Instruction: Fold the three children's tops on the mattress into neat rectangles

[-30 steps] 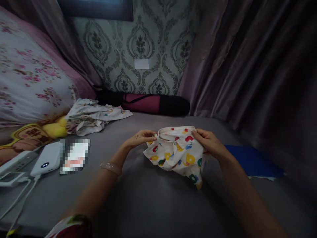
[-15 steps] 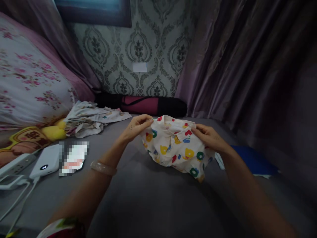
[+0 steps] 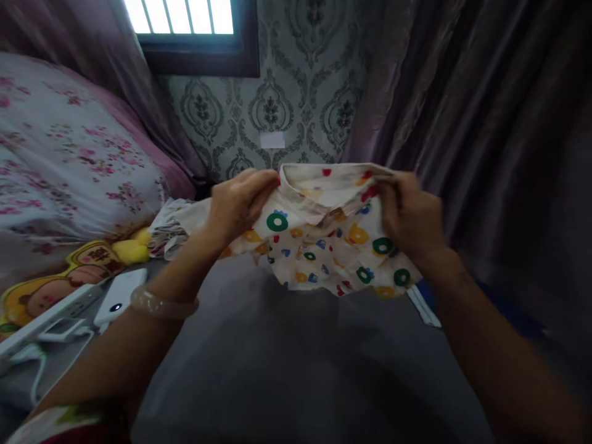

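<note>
Shirt (image 3: 319, 246), white with red, yellow, green and blue shapes, held up in the middle of the view, over a gray surface (image 3: 277, 370). Collar (image 3: 303, 209) uppermost and gaping; hem hanging in loose folds below. To the left of the collar, left hand (image 3: 243, 203), fingers closed in a pinch on the cloth. To the right of it, right hand (image 3: 411, 213), slightly blurred, also gripping the cloth.

On the left forearm, pale bracelet (image 3: 161, 305); at the lower left corner, patterned sleeve (image 3: 74, 419). Behind the left hand, rumpled clothes (image 3: 169, 225), partly covered. Beside the clothes, farther left, yellow plush toy (image 3: 60, 283). Nearer, white power strip (image 3: 49, 322) with a white cable (image 3: 42, 373); just beside it, white power bank (image 3: 121, 290) with a small lit display.

Beyond the right forearm, blue item (image 3: 502, 295), too dim to make out; near the hem, pale strip (image 3: 423, 307).

Upper left, pink-flowered fabric (image 3: 83, 154). At the back, ornate gray wall (image 3: 314, 105) with a white plate (image 3: 272, 140) and a bright, barred window (image 3: 180, 18). Filling the right side, dark purple curtain (image 3: 485, 111).
</note>
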A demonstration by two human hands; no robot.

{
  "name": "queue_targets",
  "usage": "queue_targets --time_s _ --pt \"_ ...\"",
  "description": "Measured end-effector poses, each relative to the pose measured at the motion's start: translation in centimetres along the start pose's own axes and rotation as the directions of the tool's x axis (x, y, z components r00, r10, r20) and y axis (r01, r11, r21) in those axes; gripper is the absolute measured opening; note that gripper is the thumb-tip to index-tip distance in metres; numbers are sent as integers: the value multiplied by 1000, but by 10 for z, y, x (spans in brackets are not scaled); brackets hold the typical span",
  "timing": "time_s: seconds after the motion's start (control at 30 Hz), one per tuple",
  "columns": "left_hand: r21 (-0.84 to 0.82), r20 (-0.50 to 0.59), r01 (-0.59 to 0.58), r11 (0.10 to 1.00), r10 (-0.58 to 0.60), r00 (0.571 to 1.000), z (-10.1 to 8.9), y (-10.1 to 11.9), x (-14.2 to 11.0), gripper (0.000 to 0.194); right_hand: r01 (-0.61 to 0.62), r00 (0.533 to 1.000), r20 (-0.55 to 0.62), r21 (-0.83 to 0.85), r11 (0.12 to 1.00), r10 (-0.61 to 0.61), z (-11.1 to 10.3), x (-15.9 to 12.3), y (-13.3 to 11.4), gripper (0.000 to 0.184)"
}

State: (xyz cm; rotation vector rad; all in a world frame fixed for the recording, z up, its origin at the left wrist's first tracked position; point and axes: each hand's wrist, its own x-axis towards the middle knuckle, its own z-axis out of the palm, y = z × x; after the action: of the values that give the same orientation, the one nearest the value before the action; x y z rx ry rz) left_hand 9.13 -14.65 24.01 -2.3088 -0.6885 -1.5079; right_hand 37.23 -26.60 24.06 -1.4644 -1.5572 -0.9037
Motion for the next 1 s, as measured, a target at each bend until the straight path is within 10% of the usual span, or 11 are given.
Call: queue_targets --time_s 0.1,0.4,0.5,0.67,0.83,1.0 --pt "-59 229 128 990 -111 967 0 -15 1 32 38 975 221 -69 997 -22 12 3 2 37" --pt "-334 439 343 878 -177 881 -11 -23 6 35 9 925 380 38 999 -23 18 11 8 32" --pt "-287 292 248 925 -163 943 -9 -21 3 35 50 933 355 17 999 -52 9 16 3 32" --pt "16 -244 53 998 -48 969 -12 -13 6 28 28 996 -88 -42 999 -32 -6 30 -9 39" --pt "204 -26 -72 976 79 997 4 -27 9 29 154 970 205 -117 981 -128 14 34 2 36" --pt "321 -129 -58 945 104 986 9 -31 13 29 122 990 86 -74 990 -115 20 35 12 36"
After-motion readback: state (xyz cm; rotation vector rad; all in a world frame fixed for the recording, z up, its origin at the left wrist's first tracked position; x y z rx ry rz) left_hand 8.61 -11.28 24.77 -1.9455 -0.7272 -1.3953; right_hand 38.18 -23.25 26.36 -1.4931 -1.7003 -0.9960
